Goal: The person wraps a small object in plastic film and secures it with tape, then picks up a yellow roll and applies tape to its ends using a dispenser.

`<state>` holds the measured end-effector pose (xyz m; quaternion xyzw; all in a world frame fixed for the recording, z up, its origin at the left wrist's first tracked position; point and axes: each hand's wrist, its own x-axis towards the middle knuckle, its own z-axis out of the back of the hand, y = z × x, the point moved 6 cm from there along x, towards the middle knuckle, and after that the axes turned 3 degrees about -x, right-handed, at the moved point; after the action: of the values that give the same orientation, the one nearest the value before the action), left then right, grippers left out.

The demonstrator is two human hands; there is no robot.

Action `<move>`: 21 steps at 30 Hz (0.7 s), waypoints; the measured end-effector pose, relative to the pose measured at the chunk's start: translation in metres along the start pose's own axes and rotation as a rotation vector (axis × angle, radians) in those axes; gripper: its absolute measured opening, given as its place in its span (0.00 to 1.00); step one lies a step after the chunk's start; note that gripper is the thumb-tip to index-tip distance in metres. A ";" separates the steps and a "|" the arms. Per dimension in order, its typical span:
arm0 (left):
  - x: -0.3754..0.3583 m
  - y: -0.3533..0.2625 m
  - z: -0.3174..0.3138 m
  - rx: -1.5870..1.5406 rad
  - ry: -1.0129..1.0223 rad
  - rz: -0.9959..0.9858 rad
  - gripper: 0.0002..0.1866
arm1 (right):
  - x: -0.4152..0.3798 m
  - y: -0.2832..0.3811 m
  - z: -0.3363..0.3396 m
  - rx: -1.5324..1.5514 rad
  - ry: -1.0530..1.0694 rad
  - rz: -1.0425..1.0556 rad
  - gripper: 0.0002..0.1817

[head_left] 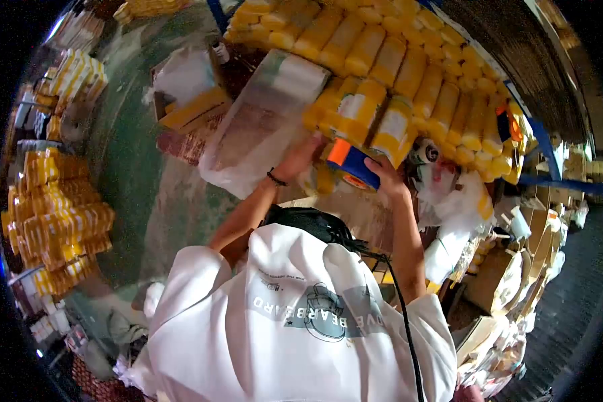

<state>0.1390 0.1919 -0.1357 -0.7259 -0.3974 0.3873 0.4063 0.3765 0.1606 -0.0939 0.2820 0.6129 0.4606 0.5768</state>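
My right hand (pixel 390 178) is closed around a blue and orange tape dispenser (pixel 356 163). Its orange end points up and left, close below two yellow packs with white labels, one (pixel 360 107) beside the other (pixel 392 127). My left hand (pixel 300 158), with a dark bracelet at the wrist, reaches to the left of the dispenser. Its fingers are blurred at the lower edge of the yellow packs, and what they hold, if anything, I cannot tell. A large sheet of clear plastic (pixel 248 137) lies just left of that hand.
Rows of yellow packs (pixel 388 57) are stacked behind the work surface. An open carton (pixel 191 114) stands at the upper left. More yellow packs (pixel 57 208) are piled on the far left. Crumpled clear plastic (pixel 459 197) and cardboard (pixel 502 278) crowd the right side.
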 end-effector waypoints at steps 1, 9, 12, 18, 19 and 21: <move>-0.010 -0.016 -0.006 -0.019 -0.048 0.049 0.26 | 0.006 0.005 -0.005 0.058 0.082 0.000 0.36; -0.035 -0.031 -0.013 -0.017 -0.030 -0.021 0.17 | 0.015 0.018 -0.015 0.000 0.246 -0.099 0.30; -0.045 -0.034 -0.006 0.172 -0.087 -0.222 0.15 | 0.001 0.042 -0.024 -0.066 0.357 -0.147 0.30; -0.091 -0.058 0.028 0.436 -0.347 -0.336 0.17 | -0.041 0.076 0.012 -0.471 0.169 -0.002 0.25; -0.090 -0.056 0.027 0.599 -0.303 -0.356 0.18 | -0.038 0.068 0.017 -0.474 0.174 -0.006 0.25; -0.088 -0.040 0.028 0.552 -0.342 -0.289 0.18 | -0.036 0.066 0.008 -0.413 0.260 -0.010 0.25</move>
<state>0.0697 0.1356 -0.0888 -0.4495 -0.4388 0.5346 0.5653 0.3784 0.1582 -0.0182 0.0937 0.5762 0.6056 0.5408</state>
